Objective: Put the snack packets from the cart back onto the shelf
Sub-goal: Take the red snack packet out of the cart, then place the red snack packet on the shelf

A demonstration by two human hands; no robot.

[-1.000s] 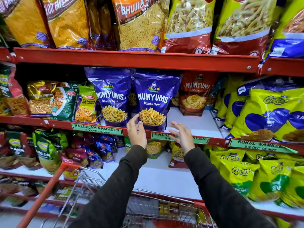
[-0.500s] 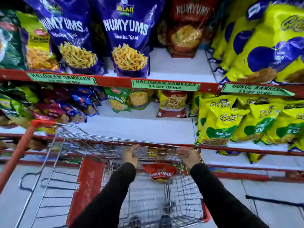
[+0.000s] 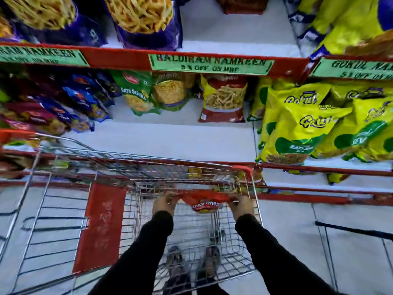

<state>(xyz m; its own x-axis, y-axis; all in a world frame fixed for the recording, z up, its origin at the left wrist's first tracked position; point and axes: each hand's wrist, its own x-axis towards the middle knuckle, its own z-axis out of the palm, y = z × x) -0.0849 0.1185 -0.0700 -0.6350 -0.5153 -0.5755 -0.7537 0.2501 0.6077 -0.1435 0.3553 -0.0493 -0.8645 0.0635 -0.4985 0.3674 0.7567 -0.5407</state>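
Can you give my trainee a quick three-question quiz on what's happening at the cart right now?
1. True or false: both hands hold the red packet inside the cart.
2. Which hand grips the packet's right edge? A) left hand B) right hand
3. Fill in: the green label on the shelf edge directly above the cart reads "3 % OFF ON ____".

Key: 1 true; 2 B; 3 MRP

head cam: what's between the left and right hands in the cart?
The red Numyums packet. The left hand and right hand each grip one top corner, so the head view shows it spanning the whole gap inside the cart.
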